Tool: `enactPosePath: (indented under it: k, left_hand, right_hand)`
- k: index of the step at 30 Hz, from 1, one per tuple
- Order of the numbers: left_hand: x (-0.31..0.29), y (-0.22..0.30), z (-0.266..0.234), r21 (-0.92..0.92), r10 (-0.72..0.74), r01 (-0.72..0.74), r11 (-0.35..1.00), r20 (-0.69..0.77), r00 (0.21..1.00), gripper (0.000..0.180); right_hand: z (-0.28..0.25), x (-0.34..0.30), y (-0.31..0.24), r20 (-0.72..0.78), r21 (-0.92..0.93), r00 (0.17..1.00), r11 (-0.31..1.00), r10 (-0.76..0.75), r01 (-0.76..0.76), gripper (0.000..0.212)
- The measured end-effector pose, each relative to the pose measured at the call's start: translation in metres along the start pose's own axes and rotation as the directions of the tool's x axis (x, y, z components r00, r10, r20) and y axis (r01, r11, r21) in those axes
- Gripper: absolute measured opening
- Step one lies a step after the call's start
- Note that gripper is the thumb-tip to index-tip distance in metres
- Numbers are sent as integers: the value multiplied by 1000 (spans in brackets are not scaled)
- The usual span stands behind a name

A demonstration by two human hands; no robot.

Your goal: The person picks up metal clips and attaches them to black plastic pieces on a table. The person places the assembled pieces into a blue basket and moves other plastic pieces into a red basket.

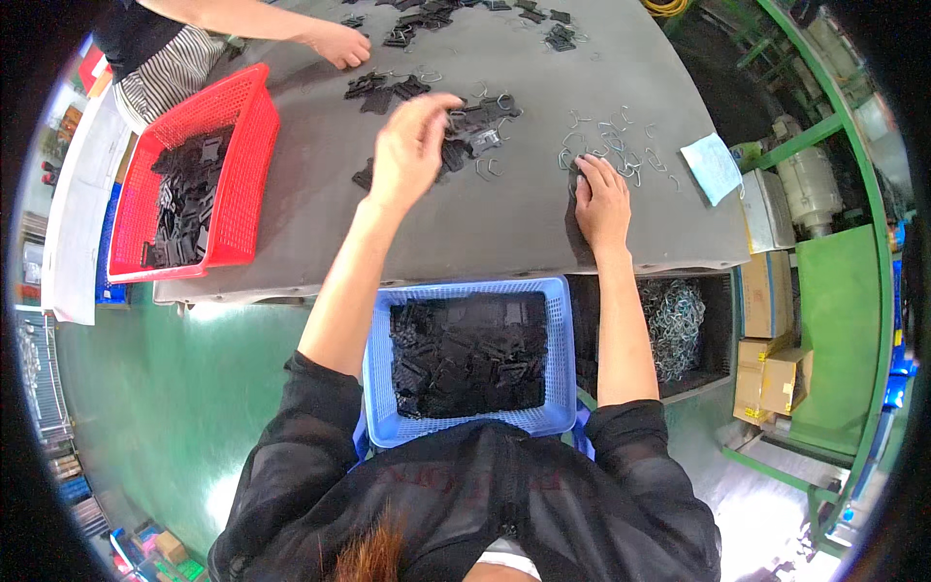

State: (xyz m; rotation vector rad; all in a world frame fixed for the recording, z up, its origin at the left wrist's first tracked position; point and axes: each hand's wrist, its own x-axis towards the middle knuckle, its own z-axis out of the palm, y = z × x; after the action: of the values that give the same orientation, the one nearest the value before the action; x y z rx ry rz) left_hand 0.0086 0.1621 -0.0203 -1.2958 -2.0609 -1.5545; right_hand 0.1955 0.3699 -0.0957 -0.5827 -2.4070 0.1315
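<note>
My left hand [409, 155] is raised over the grey tabletop, its fingers loosely bent and the thumb apart, with nothing visible in it. Beside and behind it lies a loose pile of black plastic clip-like pieces [483, 114], some with bent metal wires among them. My right hand [605, 206] rests low on the tabletop farther right, fingers curled together. Something dark shows at its fingertips, too small to name. Just beyond that hand, thin bent wire hooks [621, 145] lie scattered.
A red basket [254, 184] of black pieces stands on the left. Against the table's near edge, a blue basket [564, 359] holds more; a dark crate [718, 330] of wire hooks is beside it. A co-worker's hand [339, 45] reaches in at far left. A blue mask [711, 167] lies right.
</note>
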Motion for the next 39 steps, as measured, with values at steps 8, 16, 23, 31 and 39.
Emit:
enactPosePath:
  k: [8, 16, 23, 31, 39]
  left_hand:
    - [13, -15, 1, -212, -71, 68, 975, -3, 998, 20]
    - [14, -43, -26, -275, -225, 193, 942, -91, 970, 24]
    - [4, -65, -55, 51, -233, 231, 972, 30, 972, 23]
    - [-40, -84, -86, 566, -89, 59, 822, 25, 996, 15]
    - [-16, -61, -68, -18, -321, 328, 945, -257, 911, 9]
  right_hand:
    - [-8, 6, -5, -94, 7, 995, 1000, -22, 23, 22]
    - [25, 67, -90, -2, 499, 1000, 867, 15, -13, 21]
    - [51, 125, -116, 289, 20, 891, 932, -351, 361, 14]
    - [11, 124, -88, 336, 579, 941, 798, -45, -168, 13]
    - [-5, 107, -84, 680, 703, 731, 228, 62, -673, 17]
